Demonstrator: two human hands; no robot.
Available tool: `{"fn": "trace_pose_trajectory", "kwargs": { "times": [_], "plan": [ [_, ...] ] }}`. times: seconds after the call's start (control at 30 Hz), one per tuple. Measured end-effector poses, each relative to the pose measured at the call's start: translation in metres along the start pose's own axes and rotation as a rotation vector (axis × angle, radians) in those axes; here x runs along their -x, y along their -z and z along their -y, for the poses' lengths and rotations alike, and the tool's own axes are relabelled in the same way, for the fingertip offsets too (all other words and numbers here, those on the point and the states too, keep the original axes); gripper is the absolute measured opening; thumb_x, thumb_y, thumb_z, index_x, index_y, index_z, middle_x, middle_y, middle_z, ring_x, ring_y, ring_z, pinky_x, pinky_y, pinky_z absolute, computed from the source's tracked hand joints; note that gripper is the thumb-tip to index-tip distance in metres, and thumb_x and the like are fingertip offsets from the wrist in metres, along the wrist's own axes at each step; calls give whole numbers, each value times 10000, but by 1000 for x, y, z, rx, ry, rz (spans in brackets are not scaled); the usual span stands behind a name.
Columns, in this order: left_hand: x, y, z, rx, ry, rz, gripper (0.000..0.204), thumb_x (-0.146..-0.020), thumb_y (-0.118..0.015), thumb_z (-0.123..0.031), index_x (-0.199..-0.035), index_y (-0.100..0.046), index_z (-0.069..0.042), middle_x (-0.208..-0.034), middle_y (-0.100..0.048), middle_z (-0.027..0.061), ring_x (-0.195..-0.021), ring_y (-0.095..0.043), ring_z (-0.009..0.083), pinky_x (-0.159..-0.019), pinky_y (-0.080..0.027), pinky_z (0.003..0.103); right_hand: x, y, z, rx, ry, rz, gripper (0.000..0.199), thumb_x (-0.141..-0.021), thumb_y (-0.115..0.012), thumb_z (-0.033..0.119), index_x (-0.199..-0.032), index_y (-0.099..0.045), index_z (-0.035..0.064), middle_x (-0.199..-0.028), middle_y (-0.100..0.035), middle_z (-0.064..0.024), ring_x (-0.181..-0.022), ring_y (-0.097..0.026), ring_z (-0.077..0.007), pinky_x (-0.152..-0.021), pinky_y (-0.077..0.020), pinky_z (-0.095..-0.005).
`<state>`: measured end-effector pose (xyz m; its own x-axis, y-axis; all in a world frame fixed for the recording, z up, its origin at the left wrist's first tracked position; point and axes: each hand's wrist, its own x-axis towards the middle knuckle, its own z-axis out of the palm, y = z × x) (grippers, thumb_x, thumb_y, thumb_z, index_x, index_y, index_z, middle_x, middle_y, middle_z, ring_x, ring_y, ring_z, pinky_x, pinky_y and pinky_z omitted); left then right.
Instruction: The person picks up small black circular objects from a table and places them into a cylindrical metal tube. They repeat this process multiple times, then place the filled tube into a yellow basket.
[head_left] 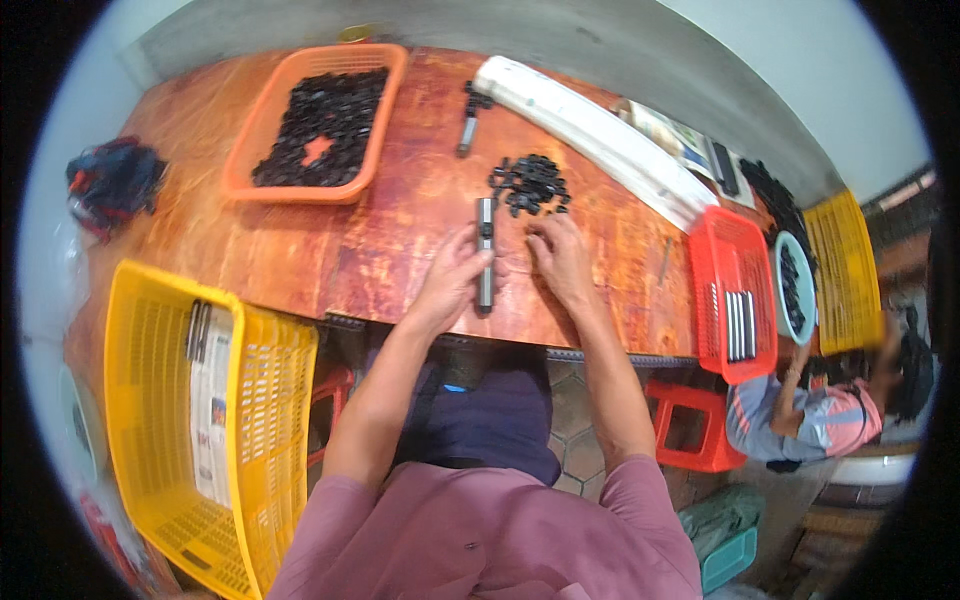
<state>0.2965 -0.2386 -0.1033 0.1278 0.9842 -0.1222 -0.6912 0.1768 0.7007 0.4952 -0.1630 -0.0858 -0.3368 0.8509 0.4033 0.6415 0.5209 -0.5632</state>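
Observation:
A metal tube point(486, 272) with a black fitting around its upper part lies upright in view on the wooden table near the front edge. My left hand point(447, 278) closes on it from the left, thumb across its middle. To its right, my right hand point(562, 258) has curled fingers at the near edge of a pile of small black plastic pieces point(535, 185). Whatever those fingertips hold, if anything, is hidden. Beyond the tube lies a shorter metal tool with a dark end point(467, 132), with a few black pieces by it.
An orange basket point(232, 190) full of black pieces stands far left, a yellow crate point(270, 400) near left. On the right, a red basket point(707, 300) holds several tubes beside a pale blue basin point(782, 262). A long white roll point(600, 135) lies behind. Another person point(810, 420) sits right.

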Motion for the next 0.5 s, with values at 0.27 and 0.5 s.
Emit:
{"fn": "trace_pose_trajectory", "kwargs": {
  "times": [0.27, 0.5],
  "plan": [
    [2, -4, -3, -51, 2, 6, 485, -1021, -602, -110, -1449, -407, 5, -1139, -616, 154, -954, -672, 235, -811, -604, 390, 18, 110, -69, 640, -470, -253, 218, -905, -668, 153, -1045, -672, -14, -1006, -713, -259, -941, -698, -430, -829, -551, -531],
    [1, 1, -2, -72, 9, 36, 458, -1015, -606, -107, -1424, -432, 2, -1118, -621, 149, -950, -670, 236, -809, -601, 396, 31, 131, -91, 698, -714, 6, 276, -885, -684, 220, -1039, -662, -8, -1013, -701, -312, -984, -676, -487, -834, -534, -573]
  ]
}}
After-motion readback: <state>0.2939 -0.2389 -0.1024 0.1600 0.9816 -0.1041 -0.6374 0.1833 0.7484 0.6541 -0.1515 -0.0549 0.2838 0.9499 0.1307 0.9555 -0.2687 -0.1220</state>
